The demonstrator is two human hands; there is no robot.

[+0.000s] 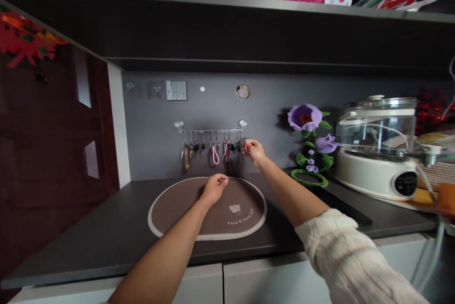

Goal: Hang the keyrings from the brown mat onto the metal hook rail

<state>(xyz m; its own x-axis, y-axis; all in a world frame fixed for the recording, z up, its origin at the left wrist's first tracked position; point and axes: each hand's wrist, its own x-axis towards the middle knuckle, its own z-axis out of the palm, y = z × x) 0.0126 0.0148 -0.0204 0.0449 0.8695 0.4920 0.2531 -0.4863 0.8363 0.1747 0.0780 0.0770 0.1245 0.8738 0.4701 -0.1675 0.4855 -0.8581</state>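
Left hand (215, 186) hovers over the brown oval mat (170, 209), fingers curled in with thumb and fingertips pressed together; whether anything small is pinched there I cannot tell. That mat lies flat on the dark surface (88, 242), with a small pale print and lettering near its 4 o'clock edge. Directly at 12 o'clock from the left hand, a metal rail (212, 130) is fixed to the grey wall, and a row of keys (199, 148) hangs from its hooks, among them a pink loop (215, 156). Right hand (254, 152) is raised at the rail's right end, at 1 o'clock from the left hand, its fingertips pinching a key with a red tag (246, 147) that hangs on the last hook. A cream knitted sleeve (341, 252) covers the right forearm. At 3 o'clock from the right hand stands a purple flower ornament (304, 118) with green leaves, its base resting on the surface. Farther at 3 o'clock sits a white cooker (373, 176) with a clear lid.
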